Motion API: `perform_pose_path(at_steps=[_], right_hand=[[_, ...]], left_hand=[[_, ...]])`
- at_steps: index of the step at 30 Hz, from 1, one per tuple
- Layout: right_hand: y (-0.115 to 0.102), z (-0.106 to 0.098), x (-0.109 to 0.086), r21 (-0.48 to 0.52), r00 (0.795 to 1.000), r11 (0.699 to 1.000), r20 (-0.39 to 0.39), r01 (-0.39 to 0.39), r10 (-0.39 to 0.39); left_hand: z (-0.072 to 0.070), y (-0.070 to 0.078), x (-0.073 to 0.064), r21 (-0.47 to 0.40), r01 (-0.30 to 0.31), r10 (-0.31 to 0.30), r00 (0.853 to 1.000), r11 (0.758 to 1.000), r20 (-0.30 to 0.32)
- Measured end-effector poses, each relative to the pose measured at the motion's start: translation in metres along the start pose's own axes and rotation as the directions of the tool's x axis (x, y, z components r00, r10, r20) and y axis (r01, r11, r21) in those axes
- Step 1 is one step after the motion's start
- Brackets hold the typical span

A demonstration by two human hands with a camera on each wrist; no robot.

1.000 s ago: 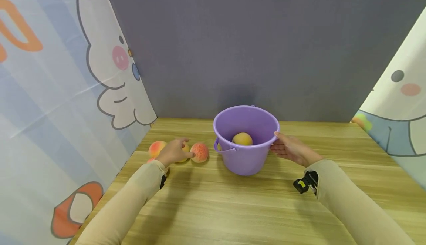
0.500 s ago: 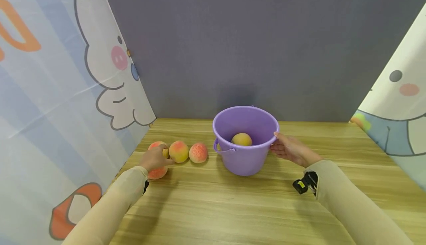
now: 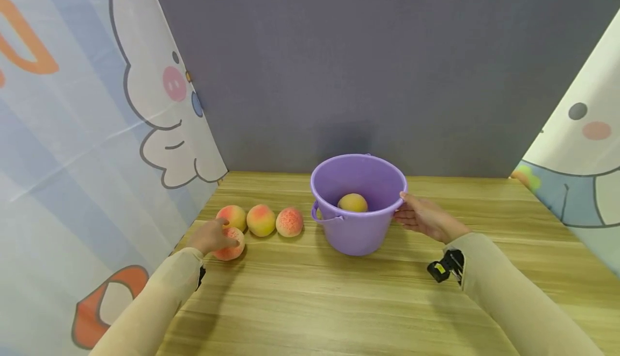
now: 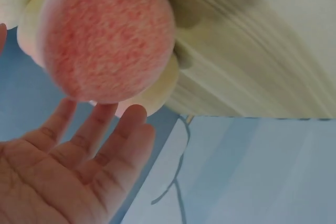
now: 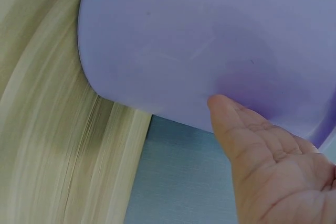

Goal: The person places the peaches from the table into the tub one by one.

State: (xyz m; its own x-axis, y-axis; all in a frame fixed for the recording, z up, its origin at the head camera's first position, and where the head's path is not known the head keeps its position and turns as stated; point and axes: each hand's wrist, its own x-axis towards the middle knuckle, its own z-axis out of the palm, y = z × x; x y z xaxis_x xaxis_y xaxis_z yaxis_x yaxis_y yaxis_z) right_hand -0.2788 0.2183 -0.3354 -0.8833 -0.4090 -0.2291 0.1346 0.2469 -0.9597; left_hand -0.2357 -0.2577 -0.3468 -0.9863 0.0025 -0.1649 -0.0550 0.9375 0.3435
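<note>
My left hand (image 3: pixel 207 236) is at the nearest peach (image 3: pixel 225 254), thumb and fingers spread around its left side. In the left wrist view its fingertips lie right at the edge of that pink, speckled peach (image 4: pixel 110 35). Behind it sit a red-yellow peach (image 3: pixel 232 216), another red-yellow peach (image 3: pixel 261 220) and a pinkish peach (image 3: pixel 289 222). My right hand (image 3: pixel 428 219) touches the right side of a purple bucket (image 3: pixel 356 237), thumb at the rim and fairly straight fingers along the outer wall (image 5: pixel 157 45). Inside the bucket lies a yellow peach (image 3: pixel 353 203).
All this stands on a wood-grain table (image 3: pixel 339 302). A dark grey panel (image 3: pixel 358 65) rises behind it, and cartoon-printed cloths (image 3: pixel 97 184) hang at both sides. The bucket's handle (image 3: pixel 325 217) hangs at its left front.
My left hand has moved left and toward me, from over the middle peaches to the nearest one, uncovering the others. The right hand has stayed at the bucket.
</note>
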Motion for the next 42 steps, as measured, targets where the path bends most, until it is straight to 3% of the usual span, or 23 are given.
perform_pose_path(at_steps=[11, 20, 27, 38, 42], right_hand=[[0.002, 0.0, 0.0, 0.014, 1.0, 1.0, -0.007, -0.008, 0.008], [0.002, 0.002, 0.0, 0.011, 1.0, 1.0, -0.014, -0.012, 0.012], [0.001, 0.001, 0.0, 0.007, 1.0, 1.0, -0.016, -0.01, 0.01], [-0.001, 0.002, 0.001, 0.021, 0.999, 1.0, -0.037, -0.018, 0.018], [-0.001, 0.002, 0.0, 0.024, 0.999, 0.999, -0.038, -0.022, 0.023]], left_hand=[[0.016, -0.009, 0.004, 0.005, -0.02, 0.02, 0.999, 1.0, -0.049], [0.028, -0.019, 0.011, 0.004, 0.016, -0.016, 0.999, 1.0, -0.046], [0.036, -0.024, 0.013, -0.018, -0.015, 0.014, 0.998, 1.0, -0.062], [0.055, -0.023, 0.021, -0.043, -0.027, 0.018, 0.983, 0.999, -0.184], [0.06, -0.02, 0.02, -0.038, -0.072, 0.061, 0.97, 0.997, -0.234]])
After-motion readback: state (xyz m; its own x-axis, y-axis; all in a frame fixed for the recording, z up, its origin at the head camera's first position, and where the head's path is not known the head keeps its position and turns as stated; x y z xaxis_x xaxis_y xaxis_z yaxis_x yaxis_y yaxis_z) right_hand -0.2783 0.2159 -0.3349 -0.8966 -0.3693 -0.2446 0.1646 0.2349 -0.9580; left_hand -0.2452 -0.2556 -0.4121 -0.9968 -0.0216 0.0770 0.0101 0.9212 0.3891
